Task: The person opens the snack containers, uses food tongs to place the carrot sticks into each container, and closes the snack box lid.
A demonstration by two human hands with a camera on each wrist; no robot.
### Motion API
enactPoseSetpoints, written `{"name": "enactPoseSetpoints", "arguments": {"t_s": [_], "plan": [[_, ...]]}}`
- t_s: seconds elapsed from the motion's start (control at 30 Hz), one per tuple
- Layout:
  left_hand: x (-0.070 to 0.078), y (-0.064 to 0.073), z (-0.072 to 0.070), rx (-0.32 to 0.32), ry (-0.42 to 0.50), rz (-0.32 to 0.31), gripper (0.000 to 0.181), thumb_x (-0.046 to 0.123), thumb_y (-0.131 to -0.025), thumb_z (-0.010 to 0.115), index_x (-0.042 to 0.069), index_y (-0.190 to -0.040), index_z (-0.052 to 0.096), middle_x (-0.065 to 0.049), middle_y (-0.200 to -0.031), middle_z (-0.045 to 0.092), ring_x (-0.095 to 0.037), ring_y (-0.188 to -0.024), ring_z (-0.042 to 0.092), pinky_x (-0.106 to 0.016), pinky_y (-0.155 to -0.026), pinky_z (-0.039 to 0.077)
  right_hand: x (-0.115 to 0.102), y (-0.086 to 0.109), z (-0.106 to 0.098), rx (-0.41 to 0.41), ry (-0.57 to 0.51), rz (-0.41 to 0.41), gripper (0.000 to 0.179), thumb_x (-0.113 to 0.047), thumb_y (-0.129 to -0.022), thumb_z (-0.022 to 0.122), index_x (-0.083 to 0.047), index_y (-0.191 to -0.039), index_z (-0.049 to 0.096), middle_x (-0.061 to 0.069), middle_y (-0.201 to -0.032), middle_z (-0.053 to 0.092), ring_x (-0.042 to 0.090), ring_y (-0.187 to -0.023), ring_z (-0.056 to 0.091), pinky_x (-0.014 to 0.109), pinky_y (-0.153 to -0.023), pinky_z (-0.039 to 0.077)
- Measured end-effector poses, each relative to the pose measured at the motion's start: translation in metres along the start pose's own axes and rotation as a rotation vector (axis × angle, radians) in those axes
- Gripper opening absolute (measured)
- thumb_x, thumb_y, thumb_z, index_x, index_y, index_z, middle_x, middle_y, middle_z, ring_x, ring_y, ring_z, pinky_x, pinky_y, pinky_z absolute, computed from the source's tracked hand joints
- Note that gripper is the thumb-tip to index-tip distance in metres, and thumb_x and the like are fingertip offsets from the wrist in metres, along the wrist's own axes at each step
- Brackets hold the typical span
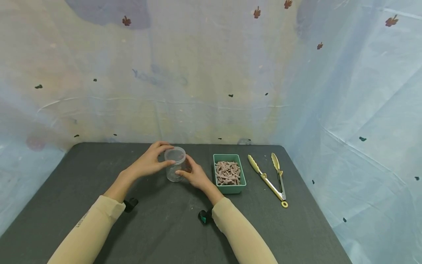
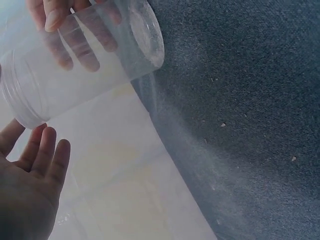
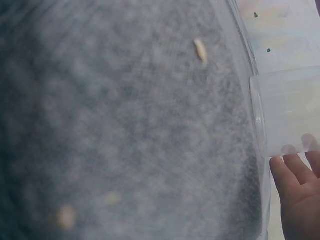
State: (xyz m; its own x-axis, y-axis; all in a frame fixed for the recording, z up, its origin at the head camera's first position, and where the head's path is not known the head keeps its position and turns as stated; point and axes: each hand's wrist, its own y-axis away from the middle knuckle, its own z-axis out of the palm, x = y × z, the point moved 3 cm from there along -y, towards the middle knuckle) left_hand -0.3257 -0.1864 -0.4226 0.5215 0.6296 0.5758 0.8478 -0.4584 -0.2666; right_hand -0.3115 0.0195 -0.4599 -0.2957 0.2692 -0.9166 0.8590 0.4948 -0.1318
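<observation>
A clear plastic jar (image 1: 173, 175) stands upright on the dark table, with a translucent lid (image 1: 176, 154) on its top. My left hand (image 1: 148, 161) grips the lid's rim between thumb and fingers. Around the jar's body, lower down, my right hand (image 1: 197, 176) holds it from the right side. In the left wrist view the jar (image 2: 90, 85) appears sideways, and the right hand's fingers show through its wall. The right wrist view catches part of the jar (image 3: 292, 110) with the right hand (image 3: 300, 195) against it.
Right of the jar, a green rectangular tub (image 1: 229, 189) holds many brownish strips (image 1: 227, 172). Yellow-tipped metal tongs (image 1: 271, 187) lie spread beyond it. Small pale crumbs (image 2: 223, 125) dot the dark table (image 1: 158, 227). A patterned sheet (image 1: 197, 73) hangs behind.
</observation>
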Motion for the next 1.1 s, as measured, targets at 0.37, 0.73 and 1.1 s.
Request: {"name": "enactPoseSetpoints", "arguments": {"t_s": [0.37,0.73,1.1], "plan": [[0.001,0.001,0.003,-0.1,0.077,0.022,0.061,0.028,-0.108,0.061,0.004,-0.16,0.04,-0.017,-0.17,0.024,-0.046,-0.154,0.022,-0.074,-0.115,0.027,-0.001,0.0,0.0,0.0,0.019,-0.003,0.074,-0.012,-0.102,0.07,-0.005,-0.163,0.03,0.019,-0.159,0.045,0.034,-0.147,0.045,0.051,-0.116,0.043],[0.001,0.001,0.004,-0.099,0.065,0.023,0.058,0.026,-0.108,0.061,0.006,-0.159,0.042,-0.017,-0.168,0.027,-0.046,-0.153,0.023,-0.074,-0.116,0.026,0.041,-0.017,0.008,0.031,0.034,-0.006,0.077,-0.018,-0.102,0.071,-0.016,-0.165,0.028,0.012,-0.161,0.044,0.029,-0.148,0.044,0.05,-0.116,0.043],[0.001,0.0,0.005,-0.046,0.029,0.026,0.059,0.029,-0.104,0.067,0.004,-0.154,0.048,-0.021,-0.163,0.034,-0.046,-0.149,0.03,-0.071,-0.115,0.03,0.045,-0.018,0.007,0.026,0.044,-0.01,0.076,-0.027,-0.101,0.071,-0.021,-0.164,0.03,0.007,-0.16,0.046,0.023,-0.146,0.046,0.043,-0.115,0.045]]}}
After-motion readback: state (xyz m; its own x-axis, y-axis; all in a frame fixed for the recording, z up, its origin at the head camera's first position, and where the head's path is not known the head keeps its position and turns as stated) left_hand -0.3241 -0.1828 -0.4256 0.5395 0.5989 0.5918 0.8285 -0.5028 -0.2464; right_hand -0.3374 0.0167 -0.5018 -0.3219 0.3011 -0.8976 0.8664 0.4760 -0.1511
